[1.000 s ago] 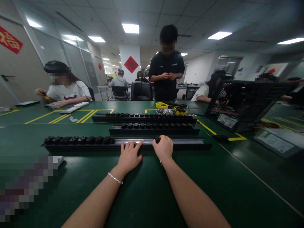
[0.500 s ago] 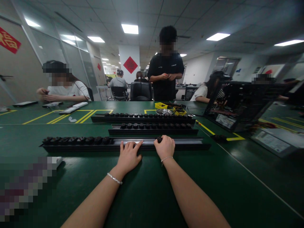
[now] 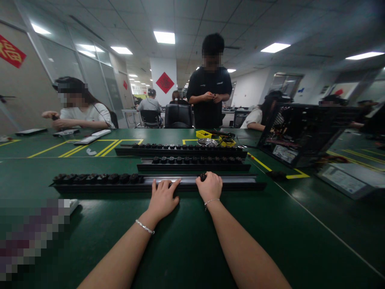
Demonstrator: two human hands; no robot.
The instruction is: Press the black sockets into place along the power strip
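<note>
A long black rail with a shiny metal channel lies crosswise on the green table. Several round black pieces sit in a row in its left part. My left hand rests on the near edge of the rail, fingers spread over the bare channel, holding nothing. To its right, my right hand is closed around a small round black piece at the channel; the fingers hide much of it. Two more black rails, a shorter one and a longer one, lie behind, filled with similar pieces.
An open computer case and a grey metal box stand at the right. Yellow bins and a round metal dish sit at the back. A person stands across the table; another person sits at the left.
My right hand, still closed on the round black piece, has shifted very slightly to the right. My left hand has stayed in place.
</note>
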